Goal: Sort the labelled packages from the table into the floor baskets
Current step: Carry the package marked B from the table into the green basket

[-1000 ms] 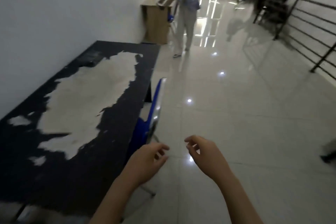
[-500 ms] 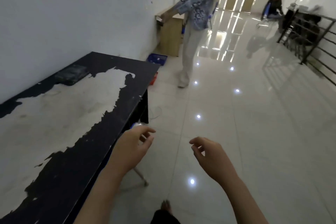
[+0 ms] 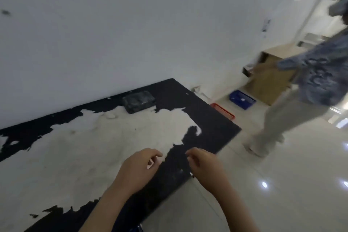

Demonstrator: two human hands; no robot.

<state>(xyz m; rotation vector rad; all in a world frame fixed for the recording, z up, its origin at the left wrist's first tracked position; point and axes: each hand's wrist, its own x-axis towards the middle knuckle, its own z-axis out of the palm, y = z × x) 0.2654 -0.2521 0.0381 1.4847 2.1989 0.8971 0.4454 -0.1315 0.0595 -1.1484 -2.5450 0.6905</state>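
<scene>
One dark package (image 3: 139,101) wrapped in shiny plastic lies at the back of the black table (image 3: 207,118), close to the wall. The table top is worn, with a large pale patch. A blue basket (image 3: 242,99) and a red basket (image 3: 223,111) stand on the floor past the table's far end. My left hand (image 3: 138,167) hovers over the table's near part, fingers loosely curled, holding nothing. My right hand (image 3: 204,164) hovers beside it over the table's front edge, fingers curled and empty.
Another person (image 3: 305,88) in a patterned shirt and pale trousers stands on the glossy tiled floor right of the baskets, beside a wooden cabinet (image 3: 271,79). A white wall runs behind the table.
My view has swung left toward the table and wall. Both hands moved from over the floor to over the table's near end. The package and the baskets have come into clearer view.
</scene>
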